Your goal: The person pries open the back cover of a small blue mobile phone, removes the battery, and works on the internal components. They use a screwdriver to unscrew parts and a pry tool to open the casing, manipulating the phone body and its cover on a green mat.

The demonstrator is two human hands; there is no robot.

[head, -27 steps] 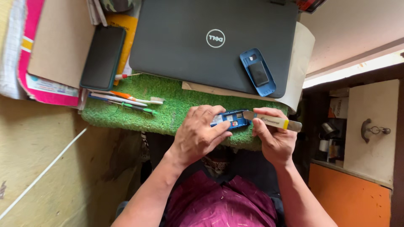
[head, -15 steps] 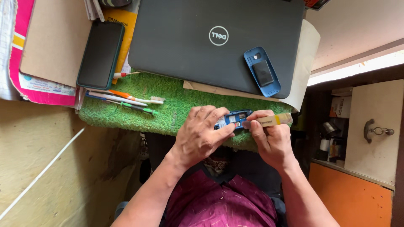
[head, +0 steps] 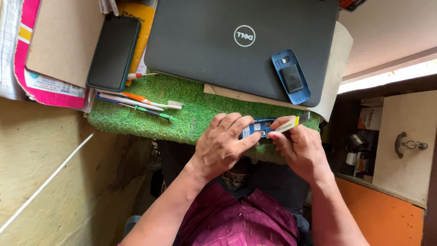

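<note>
I see the left hand point(head: 221, 146) pressing down on a small blue phone body point(head: 257, 129), fingers curled over its near end, pinning it to the green turf mat point(head: 191, 114) at the front edge of the surface. The right hand point(head: 300, 148) grips a thin cream tool with a yellow band point(head: 291, 124), tip laid against the phone's open back. Compared with half a second ago, both hands sit in nearly the same place; the tool now lies flatter and its far end shows less beyond the fingers. The blue back cover point(head: 291, 83) rests on the closed dark laptop point(head: 241, 45), unmoved. A black smartphone point(head: 114, 52) lies to the left, with a toothbrush point(head: 152, 102) and pens on the mat below it.
</note>
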